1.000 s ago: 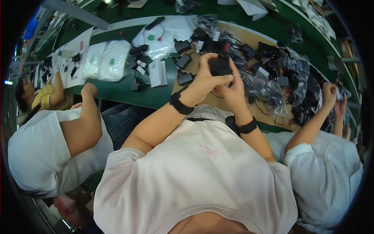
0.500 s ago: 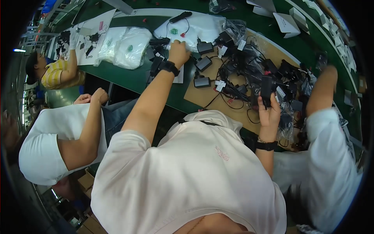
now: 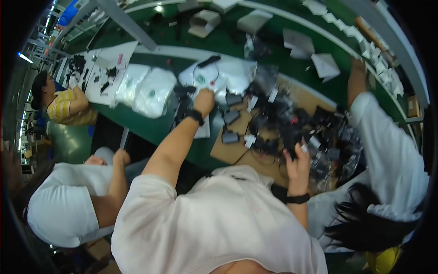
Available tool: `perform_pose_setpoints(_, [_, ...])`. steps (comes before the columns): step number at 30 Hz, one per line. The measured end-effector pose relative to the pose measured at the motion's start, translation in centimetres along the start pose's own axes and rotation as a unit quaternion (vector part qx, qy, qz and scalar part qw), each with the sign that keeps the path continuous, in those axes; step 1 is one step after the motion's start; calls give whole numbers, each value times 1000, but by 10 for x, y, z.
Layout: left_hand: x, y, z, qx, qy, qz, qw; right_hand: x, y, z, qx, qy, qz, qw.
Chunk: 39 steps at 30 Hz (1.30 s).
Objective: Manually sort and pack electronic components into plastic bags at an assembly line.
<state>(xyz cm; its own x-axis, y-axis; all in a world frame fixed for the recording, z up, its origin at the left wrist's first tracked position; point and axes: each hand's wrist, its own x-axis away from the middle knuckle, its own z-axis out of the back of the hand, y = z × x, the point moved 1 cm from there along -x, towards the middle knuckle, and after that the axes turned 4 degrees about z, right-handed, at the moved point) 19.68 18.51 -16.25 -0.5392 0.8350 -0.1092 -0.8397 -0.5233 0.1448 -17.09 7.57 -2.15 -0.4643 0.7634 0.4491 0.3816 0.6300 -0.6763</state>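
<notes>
My left hand is closed at the near edge of a clear plastic bag with white contents. Whatever its fingers hold is hidden. Beneath that wrist lies a white sheet, with dark corded items beside it. At the right, my right hand grips a black power adapter between thumb and fingers, blurred against the pile. Black adapters, cables and clear bags make up the pile around it. Several adapters with white tags, such as one block-shaped adapter, lie on the brown cardboard between my hands.
Bulging clear bags lie left of my left hand. White boxes rest on the green conveyor beyond. A co-worker's arm reaches over at the right. Another person in white sits close on my left; one in yellow stripes works farther off.
The view has tilted upward, so the table appears lower. My right hand, with the adapter, has shifted left over the pile. My left hand stays beside the bag. The right co-worker's arm reaches farther out.
</notes>
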Motion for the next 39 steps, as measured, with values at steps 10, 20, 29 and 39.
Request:
perform_pose_setpoints(10, [-6,-11,47,113,129,111,979,8,6,-11,-20,-31,27,999])
perform_pose_setpoints(20, [-16,-25,64,219,-2,114,969,13,9,-25,74,-28,41,996])
perform_pose_setpoints(29, [-8,-28,90,133,2,141,981,18,24,-40,93,-44,45,994])
perform_pose_setpoints(39, [11,-53,63,289,78,189,935,1,38,-67,60,-52,39,996])
